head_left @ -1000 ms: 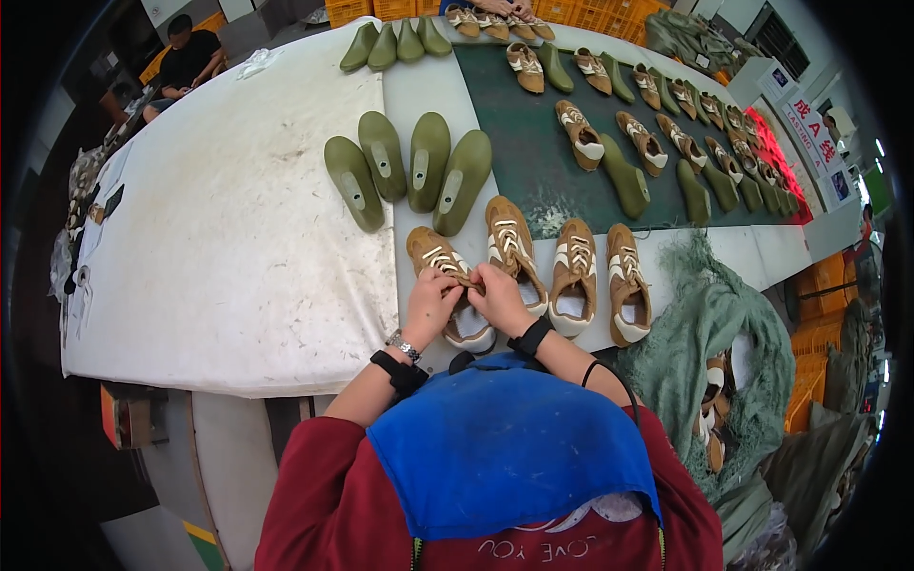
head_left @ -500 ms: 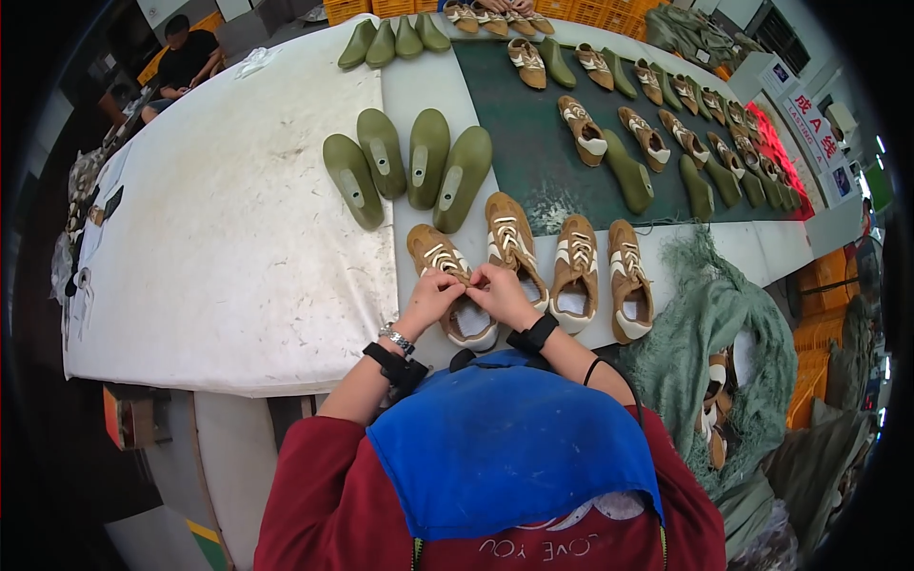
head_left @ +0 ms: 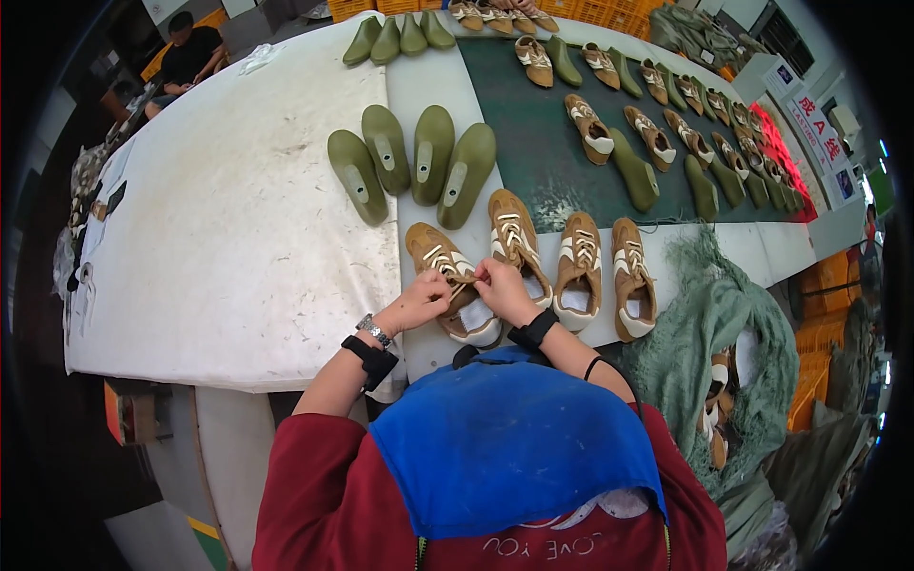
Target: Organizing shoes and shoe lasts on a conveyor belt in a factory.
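Note:
A brown sneaker with cream stripes (head_left: 430, 246) stands at the table's near edge, toe pointing away from me. My left hand (head_left: 424, 301) is over the left side of its opening, thumb and fingers pinched on a shoelace. Opposite it, my right hand (head_left: 505, 289) pinches the lace near the shoe's tongue. A short stretch of lace shows between the two hands; the fingertips partly cover it. Three matching sneakers stand in a row to the right: one right beside my right hand (head_left: 512, 226), a middle one (head_left: 578, 252) and an outer one (head_left: 632, 271).
Olive-green shoe lasts (head_left: 430, 152) stand beyond the sneakers. Further right, a dark green belt (head_left: 519, 143) carries rows of sneakers and lasts. A green mesh sack (head_left: 762, 324) with shoes inside hangs at the right. One person (head_left: 190, 62) sits far left; another's hands (head_left: 519, 5) touch sneakers at the far edge.
My hands have moved apart, the left one shifting left and slightly down from the laces. More lace now shows between them. The shoes keep their places on the table.

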Action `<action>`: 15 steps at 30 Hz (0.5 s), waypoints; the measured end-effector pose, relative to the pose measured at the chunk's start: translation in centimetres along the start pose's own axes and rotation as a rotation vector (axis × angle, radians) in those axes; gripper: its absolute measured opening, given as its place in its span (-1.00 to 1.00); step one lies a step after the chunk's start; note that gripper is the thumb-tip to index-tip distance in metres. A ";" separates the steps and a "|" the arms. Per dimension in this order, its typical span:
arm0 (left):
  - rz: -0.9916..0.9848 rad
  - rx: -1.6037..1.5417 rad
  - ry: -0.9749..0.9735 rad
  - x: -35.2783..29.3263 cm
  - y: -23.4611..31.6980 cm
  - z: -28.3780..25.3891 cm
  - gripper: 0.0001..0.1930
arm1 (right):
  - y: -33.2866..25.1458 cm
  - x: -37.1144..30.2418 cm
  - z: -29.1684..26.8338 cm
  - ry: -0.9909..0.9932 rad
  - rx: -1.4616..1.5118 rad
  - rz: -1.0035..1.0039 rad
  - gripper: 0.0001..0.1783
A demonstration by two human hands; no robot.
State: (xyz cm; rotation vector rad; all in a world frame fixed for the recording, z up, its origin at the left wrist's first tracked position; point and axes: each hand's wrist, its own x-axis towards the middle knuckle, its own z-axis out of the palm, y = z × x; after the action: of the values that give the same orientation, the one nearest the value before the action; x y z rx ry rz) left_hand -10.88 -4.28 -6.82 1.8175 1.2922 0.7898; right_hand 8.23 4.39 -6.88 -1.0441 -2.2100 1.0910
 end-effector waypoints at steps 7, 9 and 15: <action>-0.242 -0.032 0.368 -1.1 2.0 1.7 -0.55 | -1.1 -0.8 -1.5 -0.075 -0.009 -0.011 -0.66; -0.220 0.033 0.398 -1.1 1.6 2.2 -0.54 | -2.0 -1.0 -1.9 -0.094 -0.054 -0.024 -0.63; -0.283 -0.170 0.395 -0.5 1.4 2.7 -0.78 | -1.3 -0.8 -1.5 -0.149 -0.077 -0.070 -0.59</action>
State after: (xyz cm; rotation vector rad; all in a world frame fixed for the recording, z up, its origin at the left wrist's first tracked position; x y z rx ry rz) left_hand -8.13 -5.61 -7.11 1.3459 1.6332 1.0964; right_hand 9.14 3.98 -5.01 -0.9366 -2.4041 1.0926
